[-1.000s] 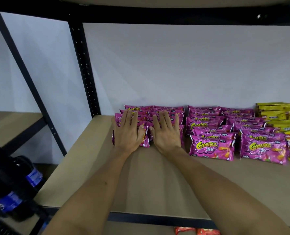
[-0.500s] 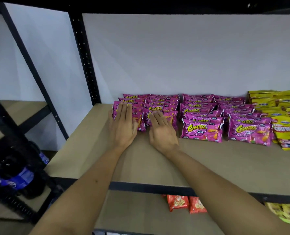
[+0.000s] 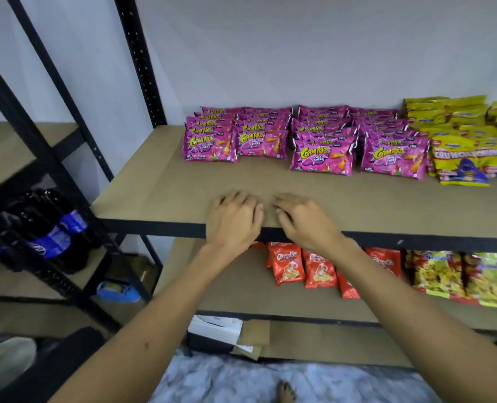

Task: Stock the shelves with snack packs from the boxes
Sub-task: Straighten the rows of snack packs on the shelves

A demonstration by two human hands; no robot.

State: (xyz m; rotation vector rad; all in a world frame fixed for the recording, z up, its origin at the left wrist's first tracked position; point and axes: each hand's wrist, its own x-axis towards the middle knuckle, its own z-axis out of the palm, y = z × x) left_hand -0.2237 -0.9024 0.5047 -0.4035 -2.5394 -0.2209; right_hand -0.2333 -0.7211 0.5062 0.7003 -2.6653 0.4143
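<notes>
Brown cardboard box on floor below rack. Left hand and right hand side by side over shelf front edge, fingers loosely curled, holding nothing. Farther back, purple snack packs in four rows near wall; yellow packs just beside, right.

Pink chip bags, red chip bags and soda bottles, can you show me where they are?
Pink chip bags [image 3: 322, 157]: head view, front bag's face.
Red chip bags [image 3: 286, 267]: head view, a bag's front, lower shelf.
Soda bottles [image 3: 52, 242]: head view, blue label.
</notes>
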